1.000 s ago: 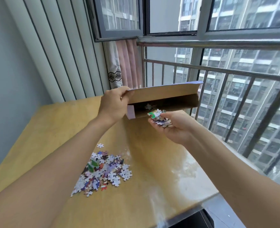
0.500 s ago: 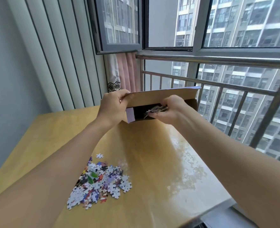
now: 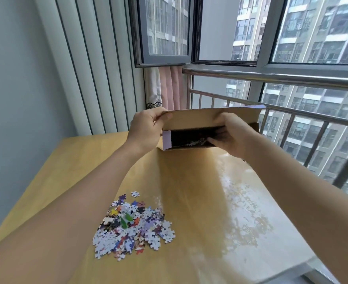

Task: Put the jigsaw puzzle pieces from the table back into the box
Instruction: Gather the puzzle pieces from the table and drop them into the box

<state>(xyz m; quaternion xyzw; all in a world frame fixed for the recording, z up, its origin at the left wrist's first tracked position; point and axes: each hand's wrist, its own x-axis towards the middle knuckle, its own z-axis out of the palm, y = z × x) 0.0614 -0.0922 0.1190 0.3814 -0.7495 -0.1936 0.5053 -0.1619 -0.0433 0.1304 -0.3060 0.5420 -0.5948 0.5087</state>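
Bare table (image 3: 189,201) lies between puzzle pile (image 3: 133,226) and box (image 3: 206,128); its flap overhangs the opening.

No readable text, label, brand, number or sign is showing anywhere in this view. The box (image 3: 197,119) is presenting only plain brown cardboard and a pale lilac edge, with no print that can be made out. The jigsaw puzzle pieces (image 3: 134,228) are showing patches of colour, too small to read as letters.
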